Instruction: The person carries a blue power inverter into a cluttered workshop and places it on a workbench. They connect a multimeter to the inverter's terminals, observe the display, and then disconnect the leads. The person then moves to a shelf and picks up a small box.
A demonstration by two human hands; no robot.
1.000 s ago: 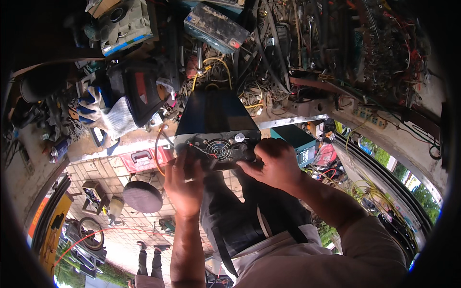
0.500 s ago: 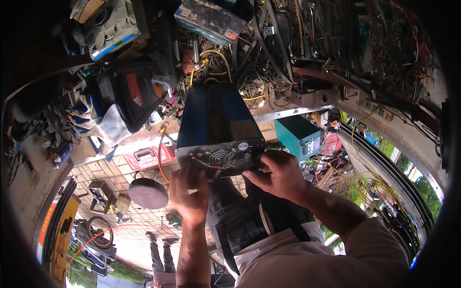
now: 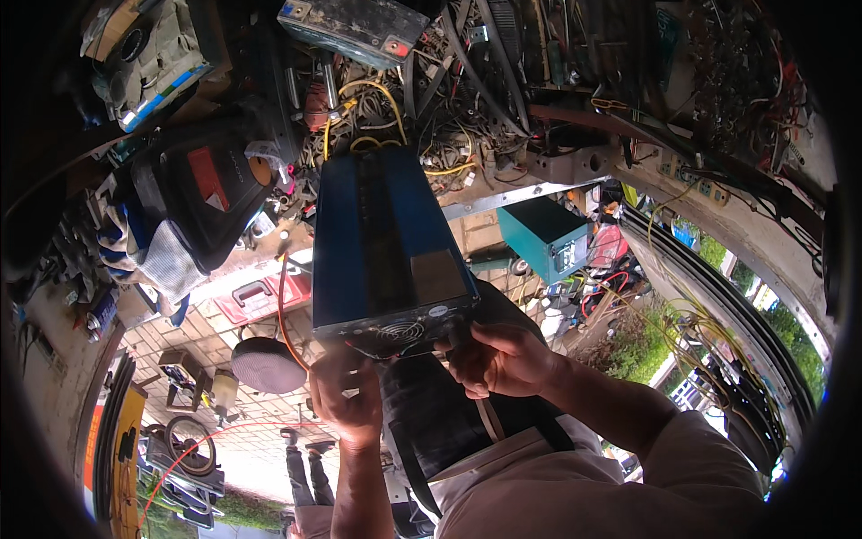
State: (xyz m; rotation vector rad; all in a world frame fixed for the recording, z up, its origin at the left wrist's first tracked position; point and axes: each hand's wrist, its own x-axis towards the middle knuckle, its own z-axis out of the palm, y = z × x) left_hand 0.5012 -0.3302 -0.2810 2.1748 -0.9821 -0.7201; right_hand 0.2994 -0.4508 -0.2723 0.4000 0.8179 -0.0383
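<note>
A long blue metal box (image 3: 386,216) with a dark centre stripe and a round fan grille on its near end sits above my lap, its far end by tangled cables on the bench. My left hand (image 3: 348,395) is at the box's lower left near corner, fingers curled up against it. My right hand (image 3: 498,359) is at the lower right near corner, thumb raised and fingers bent round something dark under the fan end. The undersides of both grips are partly hidden.
Tools, wires, a dusty battery (image 3: 352,29), a black case (image 3: 206,220) and gloves (image 3: 166,260) crowd the bench. Beyond it are a teal box (image 3: 543,234), a red toolbox (image 3: 263,301), a round stool (image 3: 268,364) and another person's legs (image 3: 305,472).
The box has shifted left in view and shows more blue top and less fan end. My right fingers have curled further down under it; the surroundings have shifted slightly.
</note>
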